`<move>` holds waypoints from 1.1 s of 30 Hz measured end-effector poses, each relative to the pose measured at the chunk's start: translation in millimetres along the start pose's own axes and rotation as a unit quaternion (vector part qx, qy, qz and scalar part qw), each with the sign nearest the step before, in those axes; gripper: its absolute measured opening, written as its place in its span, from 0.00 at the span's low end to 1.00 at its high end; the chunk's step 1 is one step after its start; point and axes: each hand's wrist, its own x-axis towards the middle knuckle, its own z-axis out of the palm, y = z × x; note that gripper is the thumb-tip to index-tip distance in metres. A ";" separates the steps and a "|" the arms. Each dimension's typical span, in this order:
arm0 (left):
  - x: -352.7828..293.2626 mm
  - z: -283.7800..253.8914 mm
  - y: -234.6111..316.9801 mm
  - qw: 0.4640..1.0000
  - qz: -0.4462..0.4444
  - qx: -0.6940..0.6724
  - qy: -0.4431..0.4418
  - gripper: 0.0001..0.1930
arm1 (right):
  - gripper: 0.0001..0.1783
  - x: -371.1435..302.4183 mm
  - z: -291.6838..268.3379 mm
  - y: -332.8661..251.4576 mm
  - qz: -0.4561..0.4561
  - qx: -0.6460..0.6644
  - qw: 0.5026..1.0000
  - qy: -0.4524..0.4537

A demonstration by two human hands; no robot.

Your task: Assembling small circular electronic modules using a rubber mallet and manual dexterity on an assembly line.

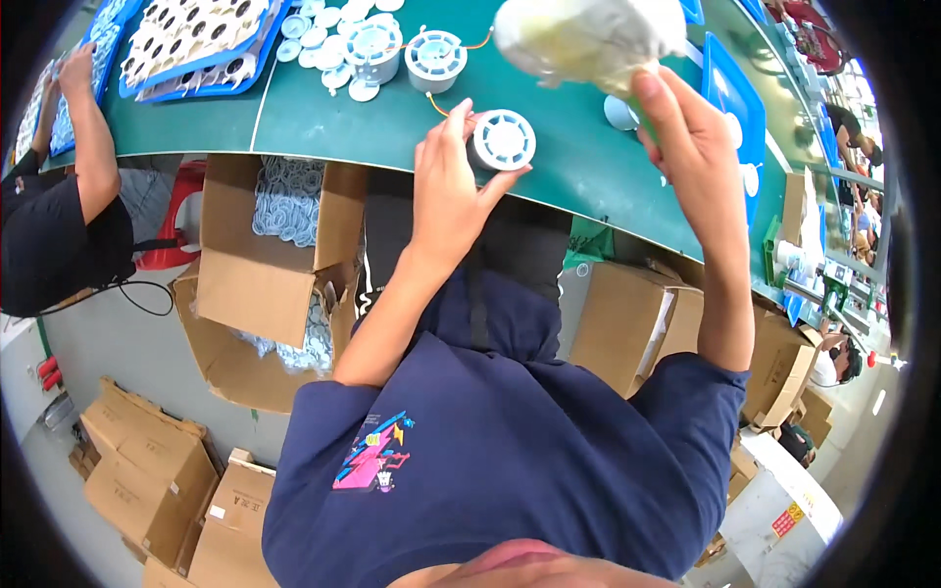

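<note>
My left hand [449, 181] is closed round the side of a round white-and-light-blue slotted housing [506, 139], its slotted face turned up. An orange wire [438, 106] runs close to those fingers. Raised over the table, my right hand [691, 137] grips a large white, lumpy wad [588, 39] with a yellowish tinge; a bit of green shows under the fingers. Whether the wad sits on a handle, I cannot tell. Beyond my left hand stand two similar housings [436, 61], with orange wires by them.
Light-blue discs [314, 37] are scattered beside stacked blue trays [186, 93] of white parts. At right lies another blue tray [735, 93], with a small white cup-like part [619, 113] nearby. Cardboard boxes [260, 289] stand below the table edge. A co-worker's arm [88, 137] reaches in at left.
</note>
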 end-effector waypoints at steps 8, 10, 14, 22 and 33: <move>-17.6 24.8 -9.1 0.992 0.026 0.059 0.107 0.46 | 0.18 -18.7 29.2 -32.5 -0.235 -0.150 0.960 0.022; -23.9 32.8 -20.6 0.997 0.027 0.030 0.073 0.44 | 0.22 -28.2 34.5 -18.7 -0.220 -0.276 0.936 -0.010; -30.4 45.4 -34.7 0.998 0.001 -0.004 0.069 0.36 | 0.30 -53.5 35.2 11.1 -0.309 -0.167 0.935 0.051; -17.8 31.5 -19.0 0.991 0.039 0.048 0.119 0.47 | 0.28 -82.2 58.8 58.7 -0.309 -0.191 0.930 0.053; -15.0 -0.7 -11.3 0.999 0.030 0.011 0.025 0.42 | 0.25 -78.6 58.8 87.2 -0.034 0.062 0.995 0.063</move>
